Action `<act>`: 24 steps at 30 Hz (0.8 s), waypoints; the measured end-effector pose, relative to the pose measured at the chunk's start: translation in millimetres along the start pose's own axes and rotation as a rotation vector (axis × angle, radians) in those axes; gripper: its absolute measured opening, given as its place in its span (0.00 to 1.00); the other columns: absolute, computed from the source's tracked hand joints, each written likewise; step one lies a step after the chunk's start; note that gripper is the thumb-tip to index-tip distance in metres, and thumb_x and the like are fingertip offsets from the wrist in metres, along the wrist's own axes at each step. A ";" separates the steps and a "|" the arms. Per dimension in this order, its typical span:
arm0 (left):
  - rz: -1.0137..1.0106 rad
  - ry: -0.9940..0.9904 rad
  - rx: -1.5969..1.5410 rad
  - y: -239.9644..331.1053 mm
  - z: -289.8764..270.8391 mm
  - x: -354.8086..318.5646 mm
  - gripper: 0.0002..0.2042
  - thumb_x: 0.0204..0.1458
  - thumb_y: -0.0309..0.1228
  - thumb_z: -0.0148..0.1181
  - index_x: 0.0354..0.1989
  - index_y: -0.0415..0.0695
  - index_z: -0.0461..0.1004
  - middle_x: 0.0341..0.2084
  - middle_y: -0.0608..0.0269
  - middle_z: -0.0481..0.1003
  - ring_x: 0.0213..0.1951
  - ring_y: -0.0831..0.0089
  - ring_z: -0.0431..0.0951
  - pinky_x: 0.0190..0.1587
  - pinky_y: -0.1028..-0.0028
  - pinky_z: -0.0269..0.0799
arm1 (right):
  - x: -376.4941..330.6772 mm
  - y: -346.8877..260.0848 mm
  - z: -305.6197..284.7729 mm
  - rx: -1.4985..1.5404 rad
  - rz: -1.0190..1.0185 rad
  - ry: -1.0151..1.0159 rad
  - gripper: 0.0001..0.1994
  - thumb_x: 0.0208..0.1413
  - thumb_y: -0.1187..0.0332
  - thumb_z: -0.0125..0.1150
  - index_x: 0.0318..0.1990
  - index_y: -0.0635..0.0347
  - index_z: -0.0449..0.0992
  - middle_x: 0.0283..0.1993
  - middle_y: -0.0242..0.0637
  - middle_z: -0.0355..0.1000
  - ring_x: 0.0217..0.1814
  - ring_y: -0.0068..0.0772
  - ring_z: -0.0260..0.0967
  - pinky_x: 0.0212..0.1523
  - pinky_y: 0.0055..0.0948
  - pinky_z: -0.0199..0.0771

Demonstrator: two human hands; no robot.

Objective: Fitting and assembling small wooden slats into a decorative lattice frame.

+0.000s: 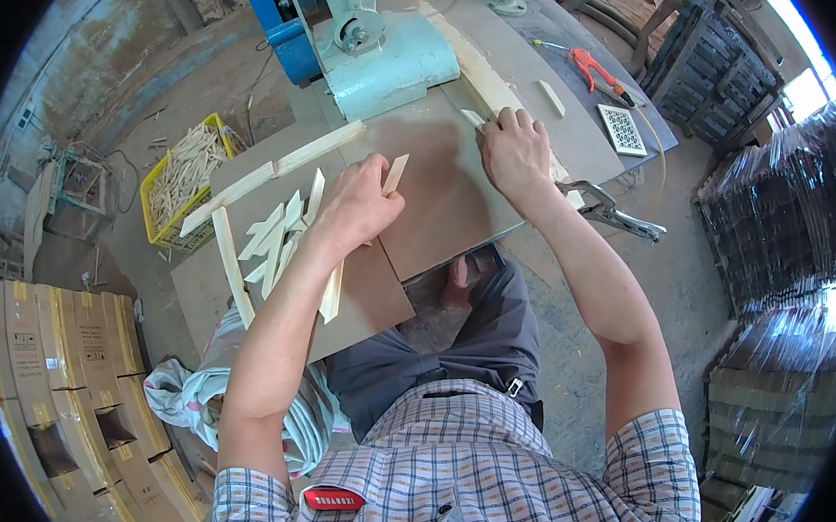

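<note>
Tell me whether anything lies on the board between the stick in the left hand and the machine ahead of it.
Nothing visible does. The left hand holds a pale wooden stick, and the bare brown board runs clear from it to the light green machine. The cut sticks lie off to the left.

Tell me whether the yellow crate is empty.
No: the yellow crate on the floor is heaped with pale wooden sticks.

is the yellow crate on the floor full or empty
Full: the yellow crate is heaped with pale wood sticks up to its rim.
</note>
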State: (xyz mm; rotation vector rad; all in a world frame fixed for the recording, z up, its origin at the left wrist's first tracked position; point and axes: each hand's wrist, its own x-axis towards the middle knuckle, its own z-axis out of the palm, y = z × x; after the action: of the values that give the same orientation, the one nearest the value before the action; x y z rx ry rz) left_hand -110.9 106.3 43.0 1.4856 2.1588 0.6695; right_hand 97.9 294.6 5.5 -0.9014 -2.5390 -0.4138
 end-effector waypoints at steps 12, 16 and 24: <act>0.120 0.078 -0.001 -9.6 16.4 -1.8 0.19 0.53 0.31 0.66 0.51 0.31 0.79 0.33 0.46 0.84 0.37 0.56 0.86 0.42 0.59 0.80 | 12.1 5.6 5.6 0.035 0.116 -0.003 0.10 0.61 0.61 0.67 0.43 0.56 0.84 0.47 0.38 0.77 0.55 0.44 0.74 0.51 0.44 0.73; 0.044 -0.010 -0.071 -1.0 3.7 -8.6 0.19 0.54 0.31 0.66 0.50 0.31 0.80 0.31 0.51 0.84 0.34 0.61 0.85 0.40 0.61 0.80 | 49.4 6.4 22.3 0.067 0.236 -0.040 0.14 0.63 0.55 0.67 0.45 0.56 0.85 0.51 0.41 0.79 0.59 0.46 0.76 0.55 0.46 0.74; -0.126 -0.149 -0.643 -4.9 9.9 -5.4 0.19 0.56 0.35 0.73 0.50 0.34 0.79 0.33 0.62 0.82 0.30 0.75 0.81 0.34 0.71 0.76 | 18.3 -13.4 -18.7 0.588 0.178 0.022 0.16 0.63 0.58 0.70 0.47 0.62 0.83 0.44 0.48 0.77 0.49 0.51 0.78 0.51 0.45 0.77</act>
State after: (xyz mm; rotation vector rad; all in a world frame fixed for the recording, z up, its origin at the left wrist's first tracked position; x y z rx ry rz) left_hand -106.8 101.2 32.7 1.0089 1.6761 1.0437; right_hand 81.5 286.7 28.6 -0.8616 -2.3235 0.3600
